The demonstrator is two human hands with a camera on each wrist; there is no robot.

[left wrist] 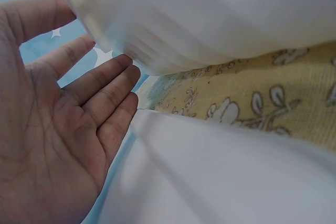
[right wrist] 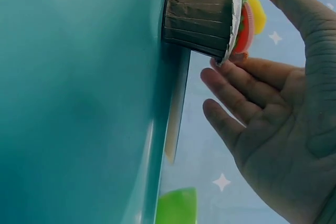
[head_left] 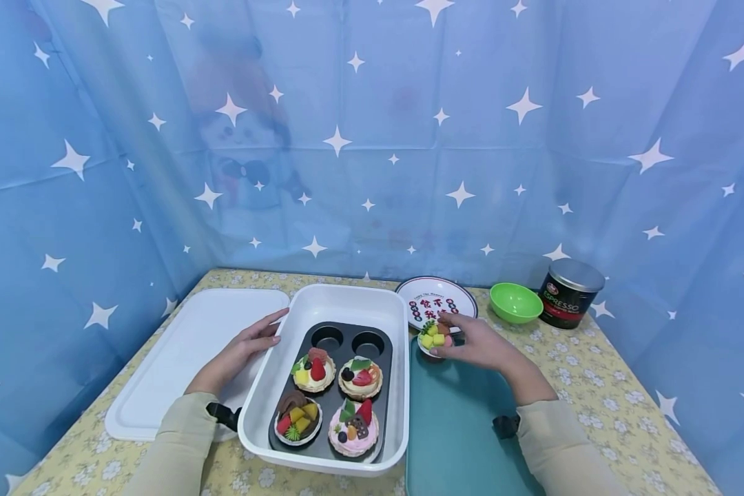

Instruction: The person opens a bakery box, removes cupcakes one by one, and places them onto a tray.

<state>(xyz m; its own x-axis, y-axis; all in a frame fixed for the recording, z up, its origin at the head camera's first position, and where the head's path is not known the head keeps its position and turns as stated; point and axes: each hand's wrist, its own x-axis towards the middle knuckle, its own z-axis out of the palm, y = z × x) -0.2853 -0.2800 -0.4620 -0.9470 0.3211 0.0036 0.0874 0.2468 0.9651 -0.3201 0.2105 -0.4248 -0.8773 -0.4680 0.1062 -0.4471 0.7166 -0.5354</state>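
A cupcake (head_left: 435, 337) topped with yellow, pink and green pieces stands in a dark paper cup (right wrist: 199, 14) at the far left corner of the teal tray (head_left: 461, 420). Around its rim are the thumb and fingers of my right hand (head_left: 480, 344), loosely extended; in the right wrist view the fingertips lie right at the rim. My left hand (head_left: 244, 351) has its straight fingertips against the outer left wall of the white bin (head_left: 347, 296). Inside the bin, a dark muffin pan (head_left: 335, 406) holds several fruit-topped cupcakes (head_left: 313, 370), with two round wells showing at its far end.
A white lid-like board (head_left: 180, 358) lies left of the bin. Behind the teal tray sit a printed plate (head_left: 421, 289), a green bowl (head_left: 517, 302) and an espresso can (head_left: 570, 293). A starry blue curtain (head_left: 372, 172) hangs behind the flowered tablecloth (head_left: 614, 406).
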